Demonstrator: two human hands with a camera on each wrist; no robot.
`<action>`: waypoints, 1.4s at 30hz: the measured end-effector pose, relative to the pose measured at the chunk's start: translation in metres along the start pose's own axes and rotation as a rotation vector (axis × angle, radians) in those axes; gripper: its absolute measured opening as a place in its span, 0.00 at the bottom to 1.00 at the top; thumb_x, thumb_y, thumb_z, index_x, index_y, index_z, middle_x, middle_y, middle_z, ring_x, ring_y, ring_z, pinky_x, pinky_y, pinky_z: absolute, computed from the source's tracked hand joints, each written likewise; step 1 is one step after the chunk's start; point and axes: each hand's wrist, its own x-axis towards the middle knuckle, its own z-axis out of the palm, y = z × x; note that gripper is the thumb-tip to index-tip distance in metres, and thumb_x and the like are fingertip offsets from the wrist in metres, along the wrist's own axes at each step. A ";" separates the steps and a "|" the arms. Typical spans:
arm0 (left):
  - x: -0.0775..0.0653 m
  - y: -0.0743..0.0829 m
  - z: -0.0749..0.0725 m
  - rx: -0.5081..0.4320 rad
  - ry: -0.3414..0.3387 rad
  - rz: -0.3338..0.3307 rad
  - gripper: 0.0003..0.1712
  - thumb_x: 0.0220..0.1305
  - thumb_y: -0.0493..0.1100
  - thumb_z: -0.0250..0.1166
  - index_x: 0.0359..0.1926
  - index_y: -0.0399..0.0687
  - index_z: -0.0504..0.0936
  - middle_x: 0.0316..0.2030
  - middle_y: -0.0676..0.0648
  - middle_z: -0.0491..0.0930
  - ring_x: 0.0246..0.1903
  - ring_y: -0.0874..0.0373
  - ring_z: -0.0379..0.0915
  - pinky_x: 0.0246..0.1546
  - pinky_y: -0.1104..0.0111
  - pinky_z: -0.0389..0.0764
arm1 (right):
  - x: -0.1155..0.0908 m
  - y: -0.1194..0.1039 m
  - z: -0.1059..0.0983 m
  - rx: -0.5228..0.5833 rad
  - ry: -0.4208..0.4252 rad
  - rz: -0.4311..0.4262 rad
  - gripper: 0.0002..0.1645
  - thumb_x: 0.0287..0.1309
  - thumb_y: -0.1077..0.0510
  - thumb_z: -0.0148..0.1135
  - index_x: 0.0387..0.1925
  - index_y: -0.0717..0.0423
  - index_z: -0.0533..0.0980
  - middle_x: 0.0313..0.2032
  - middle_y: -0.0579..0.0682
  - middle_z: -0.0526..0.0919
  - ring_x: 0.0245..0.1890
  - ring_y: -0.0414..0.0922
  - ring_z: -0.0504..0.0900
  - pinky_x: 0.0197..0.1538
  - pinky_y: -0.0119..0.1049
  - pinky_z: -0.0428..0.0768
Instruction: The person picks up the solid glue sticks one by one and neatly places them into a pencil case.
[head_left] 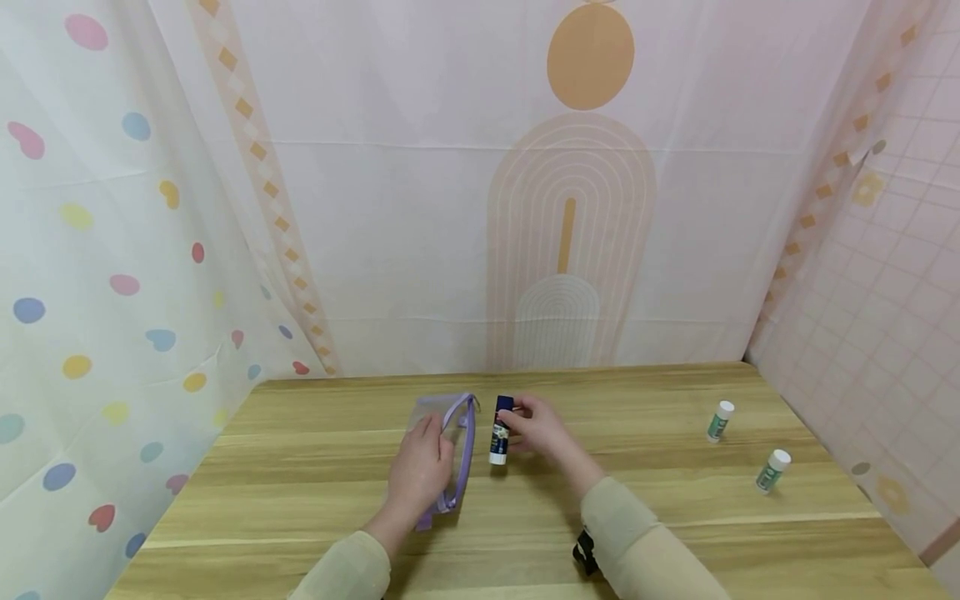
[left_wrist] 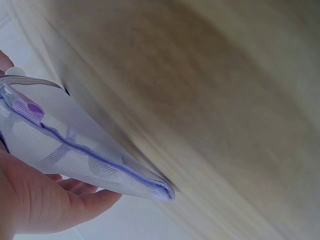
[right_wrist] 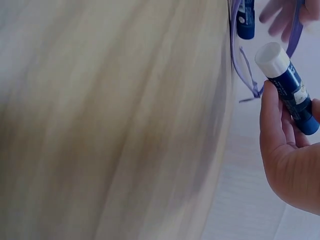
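My left hand (head_left: 422, 462) grips the side of a mesh zipper pouch (head_left: 468, 454) with purple trim, its mouth spread open toward the right. In the left wrist view the pouch's pale mesh (left_wrist: 75, 150) and purple seam show, fingers curling beneath it. Just right of the mouth, my right hand (head_left: 542, 429) pinches a dark blue glue stick (head_left: 500, 437) between thumb and fingers, white end down. The right wrist view shows this glue stick (right_wrist: 292, 90) close up, apart from the pouch. Another dark blue glue stick (right_wrist: 246, 22) appears within the pouch's opening there.
Two white-and-green glue sticks, one farther back (head_left: 721, 422) and one nearer (head_left: 773, 472), stand on the right of the wooden table (head_left: 315, 475). A black device (head_left: 585, 552) sits at my right wrist. Patterned curtains (head_left: 390, 250) hang behind and along both sides.
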 end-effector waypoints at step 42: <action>0.001 0.001 -0.002 0.014 -0.044 -0.013 0.28 0.69 0.41 0.48 0.65 0.31 0.71 0.62 0.29 0.71 0.60 0.33 0.69 0.56 0.43 0.74 | 0.014 0.007 0.064 -0.115 0.029 0.201 0.09 0.65 0.60 0.62 0.37 0.64 0.74 0.28 0.56 0.81 0.21 0.43 0.81 0.26 0.36 0.85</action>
